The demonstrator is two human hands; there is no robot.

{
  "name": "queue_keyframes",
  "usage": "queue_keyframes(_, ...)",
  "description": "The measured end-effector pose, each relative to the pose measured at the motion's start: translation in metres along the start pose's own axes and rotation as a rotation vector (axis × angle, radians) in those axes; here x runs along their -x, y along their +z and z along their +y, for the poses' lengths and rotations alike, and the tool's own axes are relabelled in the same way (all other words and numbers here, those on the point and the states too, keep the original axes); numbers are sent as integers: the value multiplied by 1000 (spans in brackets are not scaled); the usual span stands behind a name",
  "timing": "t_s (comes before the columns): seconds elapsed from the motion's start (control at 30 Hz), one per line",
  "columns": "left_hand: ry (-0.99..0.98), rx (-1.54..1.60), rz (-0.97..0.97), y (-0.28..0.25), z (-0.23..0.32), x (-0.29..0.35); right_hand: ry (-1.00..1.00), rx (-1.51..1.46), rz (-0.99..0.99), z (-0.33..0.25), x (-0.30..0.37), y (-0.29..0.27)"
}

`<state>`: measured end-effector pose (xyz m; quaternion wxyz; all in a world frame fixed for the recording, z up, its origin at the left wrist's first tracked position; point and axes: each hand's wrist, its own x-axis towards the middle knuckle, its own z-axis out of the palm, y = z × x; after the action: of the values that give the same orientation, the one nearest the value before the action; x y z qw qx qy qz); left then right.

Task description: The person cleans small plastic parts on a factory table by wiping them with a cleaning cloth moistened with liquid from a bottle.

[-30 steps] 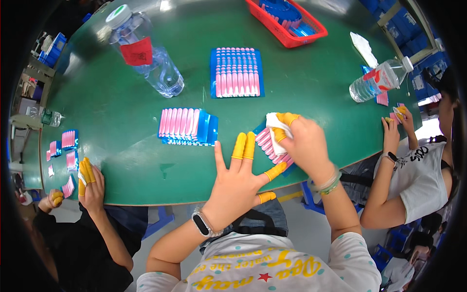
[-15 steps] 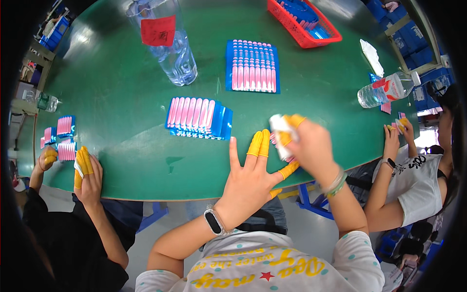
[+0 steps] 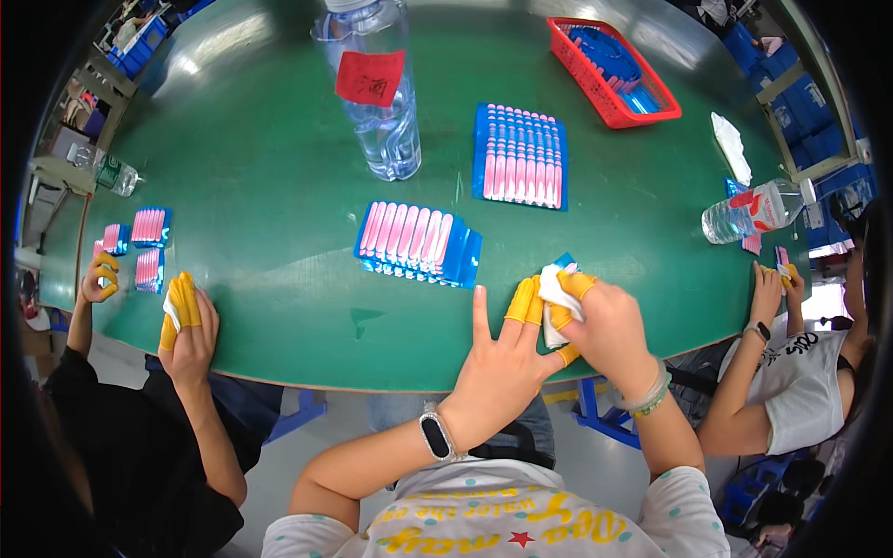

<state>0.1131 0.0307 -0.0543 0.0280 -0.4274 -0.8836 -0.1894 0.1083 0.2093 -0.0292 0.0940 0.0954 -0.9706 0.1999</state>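
Observation:
My right hand pinches a folded white cloth between fingers in yellow finger cots. The cloth lies over a small piece whose blue end sticks out beyond it; the rest is hidden. My left hand rests on the green table with its fingers spread, some in yellow cots. Two of its fingertips touch the piece's left side, and the thumb reaches its near end. Left of the piece sits a loose stack of blue sheets with pink strips. A larger blue-and-pink set lies farther back.
A tall clear bottle with a red label stands behind the stack. At the far right is a red basket holding blue-and-pink pieces. Co-workers sit on both sides; a water bottle and a crumpled white tissue are at the right.
My right hand has drawn the cloth a little toward me, and the piece's blue end now shows beyond it. My left hand stays spread beside it. The whole view has shifted slightly.

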Motion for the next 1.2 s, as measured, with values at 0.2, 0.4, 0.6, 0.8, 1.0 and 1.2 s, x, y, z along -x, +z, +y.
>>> queue_keyframes(0.2, -1, -22, 3, -3, 2, 0, 133, 105, 116, 23, -5, -3)
queue_keyframes(0.4, -22, -6, 29, -7, 2, -4, 295, 42, 66, 27, -16, -9)
queue_keyframes(0.6, -22, -17, -17, -5, 0, -4, 55, 34, 64, 8, -4, -5)
queue_keyframes(0.8, -27, -5, -64, -5, 0, -2, -38, 43, 87, 3, 8, 5)
queue_keyframes(1.0, -15, -28, -13, -5, 2, -4, 154, 108, 190, 21, 0, 6)
queue_keyframes(1.2, 4, -20, -2, -3, -1, -3, 164, 111, 151, 28, 2, -6)
